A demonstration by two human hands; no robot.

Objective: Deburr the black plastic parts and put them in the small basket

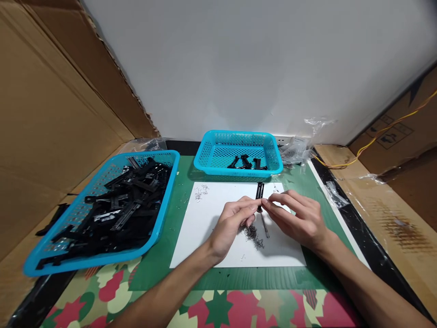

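My left hand (230,223) is closed on a slim black plastic part (260,190), which stands up from the fingertips above the white sheet. The fingertips of my right hand (297,216) are pinched together against the near end of that part. Whatever small piece they may hold there is hidden. Just below the fingertips, a thin metal tool (264,225) with a narrow shaft lies over the sheet. Beside it, close to my left hand, is a pile of tiny wire pieces (251,234), possibly small springs.
A blue basket (170,182) heaped with black parts stands at left. Another blue basket (205,168) at the back holds several parts. The white sheet (191,237) bears more small wire pieces (201,192). Plastic bags (295,150) and yellow wires (358,155) lie at back right.
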